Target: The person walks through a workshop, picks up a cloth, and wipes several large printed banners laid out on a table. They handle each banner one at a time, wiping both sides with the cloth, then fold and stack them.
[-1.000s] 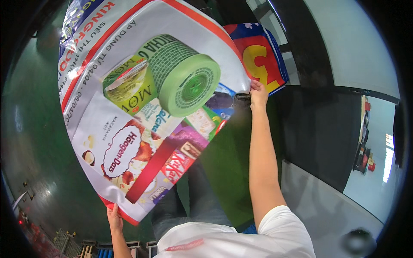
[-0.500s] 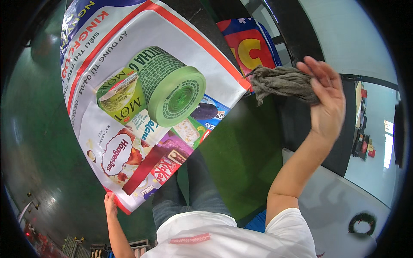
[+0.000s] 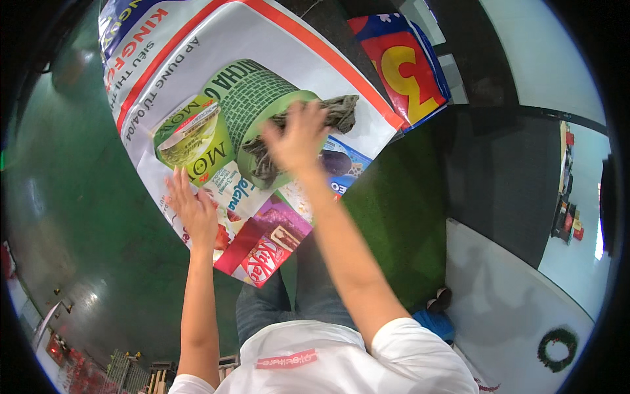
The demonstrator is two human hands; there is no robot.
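A large glossy printed banner (image 3: 357, 79) with a red border and food pictures spreads before me. Across its picture of a green tub, my right hand (image 3: 298, 134) presses a crumpled grey rag (image 3: 341, 113); the hand is slightly blurred, its fingers spread over the cloth. The rag sticks out on both sides of the palm. My left hand (image 3: 195, 207) lies open on the banner's near left part, fingers apart, close to the picture of a yellow-green package. What supports the banner is mostly hidden beneath it.
A folded red, blue and yellow printed sheet (image 3: 410, 72) lies beyond the banner's right corner on a dark surface. Green floor (image 3: 85, 217) stretches to the left. At right stands a white panel (image 3: 505, 295) with a dark wreath (image 3: 558, 348); a blue object (image 3: 434, 324) is beside it.
My right hand has brought the rag from right of the banner down onto its middle. My left hand has left the banner's near corner and moved up onto its surface; the near edge has shifted up.
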